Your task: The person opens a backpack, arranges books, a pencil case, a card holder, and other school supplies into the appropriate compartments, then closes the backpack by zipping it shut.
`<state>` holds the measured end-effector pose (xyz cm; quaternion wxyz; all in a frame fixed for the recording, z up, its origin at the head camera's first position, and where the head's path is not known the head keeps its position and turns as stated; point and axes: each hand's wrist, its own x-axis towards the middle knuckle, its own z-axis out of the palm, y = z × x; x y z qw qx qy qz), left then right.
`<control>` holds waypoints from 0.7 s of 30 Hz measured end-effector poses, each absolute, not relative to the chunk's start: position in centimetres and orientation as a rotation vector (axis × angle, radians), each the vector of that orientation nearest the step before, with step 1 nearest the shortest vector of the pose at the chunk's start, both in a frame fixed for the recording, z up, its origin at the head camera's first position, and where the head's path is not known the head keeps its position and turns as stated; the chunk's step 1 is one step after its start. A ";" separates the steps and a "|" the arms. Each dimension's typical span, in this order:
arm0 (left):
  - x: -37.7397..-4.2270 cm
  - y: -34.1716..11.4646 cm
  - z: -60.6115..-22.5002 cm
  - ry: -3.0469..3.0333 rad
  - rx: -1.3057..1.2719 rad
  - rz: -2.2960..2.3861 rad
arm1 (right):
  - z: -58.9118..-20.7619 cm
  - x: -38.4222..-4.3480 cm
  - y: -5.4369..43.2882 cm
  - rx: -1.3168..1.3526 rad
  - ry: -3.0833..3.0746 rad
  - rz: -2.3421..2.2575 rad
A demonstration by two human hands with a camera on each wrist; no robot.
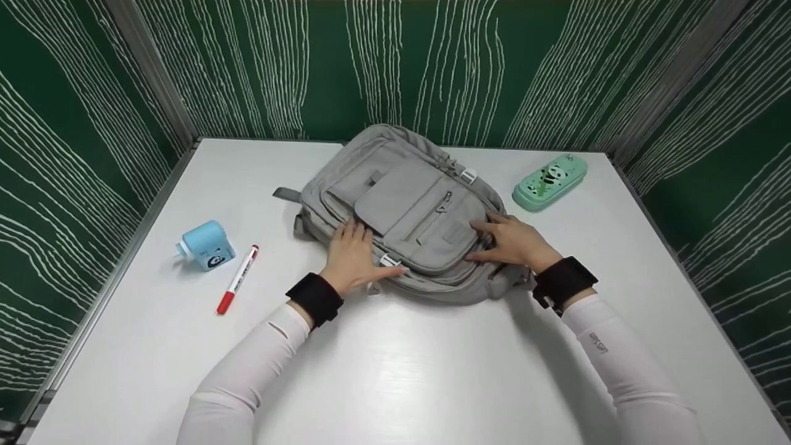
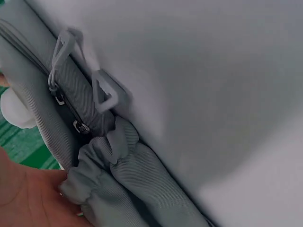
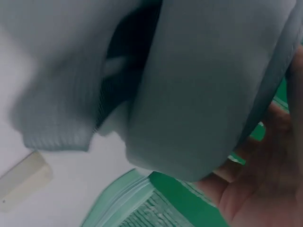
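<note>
A grey backpack (image 1: 426, 204) lies front side up on the white table, its zipped front pocket facing me. My left hand (image 1: 352, 256) rests on its near left side, fingers extended over the edge and thumb spread toward a white buckle. In the left wrist view the palm (image 2: 33, 198) touches gathered grey fabric, close to two zipper pulls (image 2: 105, 92). At the lower right end, my right hand (image 1: 513, 241) holds the bag's edge between thumb and bent fingers. Some of its fingertips are hidden behind the fabric in the right wrist view.
A green panda pencil case (image 1: 550, 182) lies right of the bag. To the left are a light blue panda-printed object (image 1: 209, 245) and a red-and-white marker (image 1: 238, 279). Green walls with white streaks (image 1: 334, 68) border the table. A pale block-like thing (image 3: 26, 179) shows in the right wrist view.
</note>
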<state>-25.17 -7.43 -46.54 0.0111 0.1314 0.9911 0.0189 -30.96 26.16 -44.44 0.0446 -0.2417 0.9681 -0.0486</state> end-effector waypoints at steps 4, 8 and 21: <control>-26.8 -8.4 -46.3 3.055 0.396 0.064 | -44.2 -28.8 25.1 -0.820 3.022 -0.105; -28.5 -9.2 -46.2 3.058 0.391 0.084 | -44.2 -26.5 23.6 -0.924 3.106 -0.083; -32.5 -10.1 -45.3 3.009 0.462 -0.136 | -43.7 -22.0 19.1 -0.963 3.220 0.048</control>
